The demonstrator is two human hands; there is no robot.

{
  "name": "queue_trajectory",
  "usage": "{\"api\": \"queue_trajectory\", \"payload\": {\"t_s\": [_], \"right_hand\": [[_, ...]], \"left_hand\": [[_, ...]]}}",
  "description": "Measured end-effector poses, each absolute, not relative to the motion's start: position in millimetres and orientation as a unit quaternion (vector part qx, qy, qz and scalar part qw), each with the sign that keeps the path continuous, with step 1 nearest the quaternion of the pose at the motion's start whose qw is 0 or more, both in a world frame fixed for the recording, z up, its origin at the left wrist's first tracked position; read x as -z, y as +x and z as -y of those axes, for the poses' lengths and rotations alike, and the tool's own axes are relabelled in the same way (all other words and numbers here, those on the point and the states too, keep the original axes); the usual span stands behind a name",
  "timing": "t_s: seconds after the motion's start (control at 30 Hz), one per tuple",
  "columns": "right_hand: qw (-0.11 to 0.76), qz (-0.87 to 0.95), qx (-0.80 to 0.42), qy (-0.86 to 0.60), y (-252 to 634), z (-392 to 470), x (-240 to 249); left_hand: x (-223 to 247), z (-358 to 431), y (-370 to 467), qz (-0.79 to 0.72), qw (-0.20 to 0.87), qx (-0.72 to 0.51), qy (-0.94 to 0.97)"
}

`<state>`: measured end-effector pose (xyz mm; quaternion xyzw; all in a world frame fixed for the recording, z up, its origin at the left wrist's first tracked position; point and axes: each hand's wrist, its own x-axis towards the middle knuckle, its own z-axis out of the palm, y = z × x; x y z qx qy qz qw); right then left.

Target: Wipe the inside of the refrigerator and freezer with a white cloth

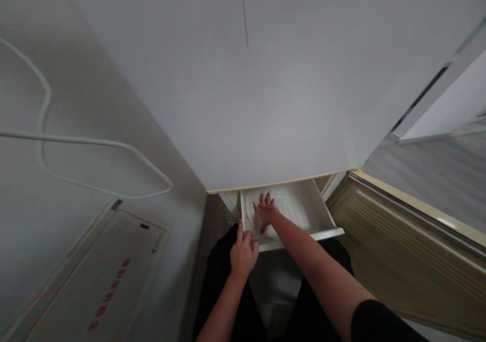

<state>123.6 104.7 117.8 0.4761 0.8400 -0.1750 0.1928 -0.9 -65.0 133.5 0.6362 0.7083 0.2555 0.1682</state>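
Two hands, as I see them remotely: the left hand (244, 253) is at the front left corner of the drawer (315, 207), one finger extended, and I cannot tell whether the rest clamp the rim; deeper, the right hand (268, 213) reaches inside, fingers spread apart, nothing visible held. I judge a braced corner and a light, flat palm best. Beyond: the white cabinet (281, 104), from which the drawer juts, its open door (398, 256) at right

Over my feed I see a white, open-topped drawer (327, 233) pulled out toward me, faint straight lines on its pale floor, its far end hidden from view.
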Motion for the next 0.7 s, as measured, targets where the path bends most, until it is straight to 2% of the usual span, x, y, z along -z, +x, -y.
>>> {"api": "queue_trajectory", "payload": {"t_s": [0.17, 0.37, 0.57, 0.7], "right_hand": [[0.166, -0.853, 0.182, 0.460, 100.3, -92.6, -106.5], [0.118, -0.820, 0.233, 0.509, 187.9, -118.7, -93.0], [0.158, -0.741, 0.224, 0.613, 287.8, -127.9, -87.6], [0.204, -0.692, 0.216, 0.658, 279.8, -122.6, -85.6]], "left_hand": [[-133.0, 65.2, -1.6, -0.720, 0.123, -0.171, 0.661], [-131.6, 65.6, -2.4, -0.720, 0.087, -0.150, 0.671], [-135.1, 64.8, 0.0, -0.725, 0.087, -0.148, 0.667], [-137.0, 64.0, 2.4, -0.730, 0.091, -0.147, 0.662]]}}
